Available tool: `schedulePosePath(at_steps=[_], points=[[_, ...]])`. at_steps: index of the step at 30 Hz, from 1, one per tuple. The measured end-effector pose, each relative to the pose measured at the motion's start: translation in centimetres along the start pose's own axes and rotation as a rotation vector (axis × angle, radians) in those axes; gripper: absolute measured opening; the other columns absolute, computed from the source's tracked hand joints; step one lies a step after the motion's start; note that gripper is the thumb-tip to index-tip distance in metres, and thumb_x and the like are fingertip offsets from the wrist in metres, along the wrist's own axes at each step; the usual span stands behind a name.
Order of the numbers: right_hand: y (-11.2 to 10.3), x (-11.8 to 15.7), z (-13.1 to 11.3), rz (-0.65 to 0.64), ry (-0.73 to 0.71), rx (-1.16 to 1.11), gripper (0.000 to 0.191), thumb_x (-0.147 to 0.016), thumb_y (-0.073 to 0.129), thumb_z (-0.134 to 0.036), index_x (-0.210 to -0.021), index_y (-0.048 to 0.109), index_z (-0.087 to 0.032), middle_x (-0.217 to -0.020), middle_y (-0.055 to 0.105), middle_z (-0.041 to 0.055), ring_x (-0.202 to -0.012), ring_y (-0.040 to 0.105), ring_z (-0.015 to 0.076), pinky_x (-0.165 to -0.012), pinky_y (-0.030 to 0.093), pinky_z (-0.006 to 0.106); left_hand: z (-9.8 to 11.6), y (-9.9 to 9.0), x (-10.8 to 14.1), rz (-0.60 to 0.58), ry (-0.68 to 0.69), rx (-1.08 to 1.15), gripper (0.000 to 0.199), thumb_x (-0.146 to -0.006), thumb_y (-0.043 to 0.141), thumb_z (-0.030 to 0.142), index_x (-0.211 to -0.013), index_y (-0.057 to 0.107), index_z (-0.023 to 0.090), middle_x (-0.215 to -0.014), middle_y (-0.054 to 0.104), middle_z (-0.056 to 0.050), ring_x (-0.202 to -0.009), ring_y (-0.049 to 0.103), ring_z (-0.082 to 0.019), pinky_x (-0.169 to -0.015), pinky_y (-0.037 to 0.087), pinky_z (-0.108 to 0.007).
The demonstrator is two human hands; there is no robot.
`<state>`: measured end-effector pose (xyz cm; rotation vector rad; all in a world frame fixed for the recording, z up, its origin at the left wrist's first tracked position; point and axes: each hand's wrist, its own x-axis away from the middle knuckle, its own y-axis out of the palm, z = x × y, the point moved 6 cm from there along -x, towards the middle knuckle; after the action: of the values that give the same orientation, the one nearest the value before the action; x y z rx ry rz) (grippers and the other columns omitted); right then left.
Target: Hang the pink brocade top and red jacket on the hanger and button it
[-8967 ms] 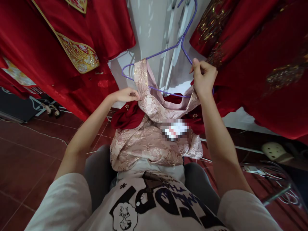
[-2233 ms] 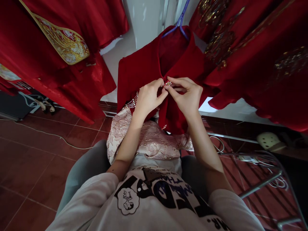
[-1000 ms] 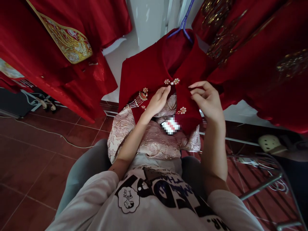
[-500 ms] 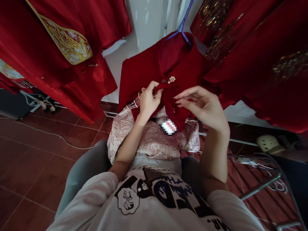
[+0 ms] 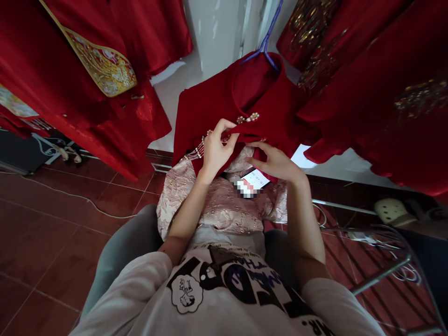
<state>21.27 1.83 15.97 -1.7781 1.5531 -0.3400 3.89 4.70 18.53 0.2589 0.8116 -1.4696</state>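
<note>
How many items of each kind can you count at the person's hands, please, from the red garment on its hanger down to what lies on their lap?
Hands, the left hand and the right hand: 2
Red garment: 1
Purple hanger: 1
Pink brocade garment: 1
White label, partly blurred: 1
Total: 6

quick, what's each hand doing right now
Left hand: closed, pinching the front edge of the red jacket.
Right hand: loosely open, resting against the jacket, not gripping.
</note>
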Motion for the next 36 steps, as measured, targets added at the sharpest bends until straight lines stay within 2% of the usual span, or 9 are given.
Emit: schedulePosePath(at_steps=[5, 8, 12, 17, 21, 25, 32, 34, 36], points=[[-0.5, 0.1, -1.5, 0.047, -0.075, -0.098, 0.037, -0.081, 0.069, -0.053, -0.101, 0.068, -0.022, -0.11, 0.071, 0.0073, -0.107, 0.066, 0.0246, -0.106, 0.047, 0.048, -0.8, 0.8, 0.0, -0.2, -0.016, -0.056, 0.006, -0.091, 0.06, 0.016, -0.094, 0.064, 0.02, -0.093, 0.073, -0.001, -0.085, 0.067, -0.015, -0.083, 0.051, -0.027], [-0.2, 0.0, -2.4, 0.053, -0.091, -0.219, 0.036, -0.08, 0.07, -0.057, -0.087, 0.061, -0.022, -0.094, 0.068, 0.0043, -0.09, 0.065, 0.0191, -0.095, 0.054, 0.042, -0.8, 1.0, 0.0, -0.229, -0.015, -0.064, 0.008, -0.09, 0.059, 0.014, -0.094, 0.064, 0.018, -0.094, 0.074, -0.002, -0.083, 0.067, -0.016, -0.084, 0.051, -0.028], [0.2, -0.2, -2.8, 0.122, -0.095, -0.318, 0.036, -0.081, 0.07, -0.053, -0.098, 0.059, -0.023, -0.1, 0.067, 0.0049, -0.09, 0.065, 0.0169, -0.087, 0.058, 0.037, -0.5, 0.9, -0.1, -0.26, -0.012, -0.008, 0.009, -0.087, 0.061, 0.013, -0.095, 0.064, 0.017, -0.097, 0.073, -0.003, -0.09, 0.068, -0.017, -0.088, 0.051, -0.029], [0.7, -0.4, -2.6, 0.228, -0.117, -0.176, 0.045, -0.082, 0.07, -0.044, -0.12, 0.06, -0.023, -0.126, 0.062, 0.0094, -0.112, 0.063, 0.0225, -0.101, 0.054, 0.045, -0.6, 1.6, 0.8, -0.556, -0.069, 0.192, 0.024, -0.081, 0.065, 0.011, -0.104, 0.063, 0.017, -0.101, 0.071, -0.003, -0.09, 0.069, -0.016, -0.085, 0.055, -0.029], [0.4, -0.3, -2.9, 0.305, -0.126, -0.062, 0.041, -0.08, 0.073, -0.042, -0.114, 0.067, -0.022, -0.116, 0.064, 0.0092, -0.104, 0.065, 0.0224, -0.096, 0.056, 0.044, -0.9, 2.0, 1.5, -0.64, -0.125, 0.27, 0.012, -0.085, 0.056, 0.01, -0.093, 0.062, 0.016, -0.092, 0.07, -0.003, -0.086, 0.069, -0.015, -0.081, 0.057, -0.03], [0.2, 0.1, -4.0, 0.404, -0.137, 0.046, 0.03, -0.082, 0.072, -0.039, -0.107, 0.07, -0.024, -0.107, 0.064, 0.0071, -0.097, 0.064, 0.0216, -0.092, 0.057, 0.042, -1.3, 2.3, 1.4, -0.595, -0.17, 0.294, 0.01, -0.087, 0.056, 0.011, -0.093, 0.062, 0.018, -0.088, 0.068, -0.002, -0.081, 0.069, -0.015, -0.079, 0.058, -0.028], [0.7, 0.4, -4.8, 0.505, -0.142, 0.118, 0.017, -0.089, 0.06, -0.035, -0.099, 0.07, -0.026, -0.099, 0.067, 0.0052, -0.093, 0.064, 0.0217, -0.087, 0.058, 0.041, -1.5, 1.6, 0.5, -0.468, -0.08, 0.173, 0.027, -0.092, 0.047, 0.01, -0.114, 0.06, 0.019, -0.105, 0.07, -0.005, -0.104, 0.069, -0.016, -0.097, 0.054, -0.03], [0.2, 0.4, -4.5, 0.54, -0.125, 0.07, 0.017, -0.089, 0.06, -0.036, -0.098, 0.07, -0.025, -0.097, 0.068, 0.0056, -0.086, 0.065, 0.0198, -0.084, 0.058, 0.04, -2.4, 0.6, -0.1, -0.371, -0.111, 0.128, 0.025, -0.091, 0.047, 0.009, -0.109, 0.061, 0.018, -0.107, 0.07, -0.006, -0.104, 0.068, -0.015, -0.095, 0.054, -0.029], [-0.4, 0.5, -4.1, 0.573, -0.096, 0.007, 0.019, -0.089, 0.062, -0.039, -0.1, 0.069, -0.024, -0.098, 0.069, 0.0055, -0.083, 0.065, 0.0186, -0.083, 0.059, 0.038, -3.7, -1.3, -0.6, -0.162, -0.143, 0.009, 0.022, -0.088, 0.051, 0.006, -0.103, 0.061, 0.019, -0.109, 0.069, -0.007, -0.104, 0.066, -0.016, -0.094, 0.054, -0.029]])
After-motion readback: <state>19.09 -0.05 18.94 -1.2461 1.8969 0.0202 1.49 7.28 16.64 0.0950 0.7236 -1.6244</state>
